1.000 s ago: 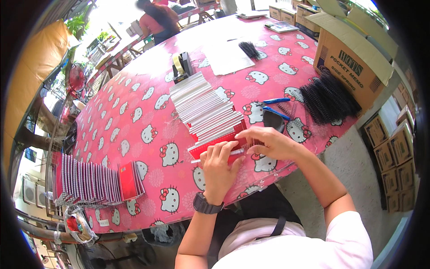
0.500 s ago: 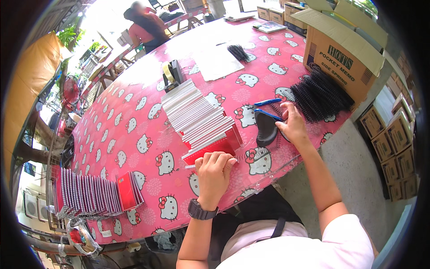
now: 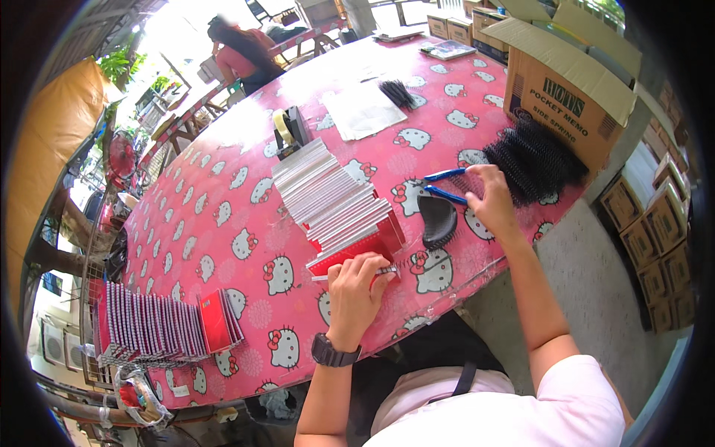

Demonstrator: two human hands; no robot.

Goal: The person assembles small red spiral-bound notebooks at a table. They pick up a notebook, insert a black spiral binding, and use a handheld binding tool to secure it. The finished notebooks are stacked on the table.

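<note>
On the pink worktop (image 3: 257, 212), coil-bound notebooks (image 3: 153, 324) stand left of a seemingly unbound stack (image 3: 328, 190), at whose near end the left hand (image 3: 354, 287) clamps a pad (image 3: 389, 271), coil (image 3: 406, 262) protruding, the right hand (image 3: 491, 201) being at pliers (image 3: 447, 195) rightward, grip unclear.

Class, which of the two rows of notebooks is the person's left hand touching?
The middle row, showing white edges: the left hand is on the red notebook at its near end. The row farther left, untouched, shows coiled bindings.
</note>
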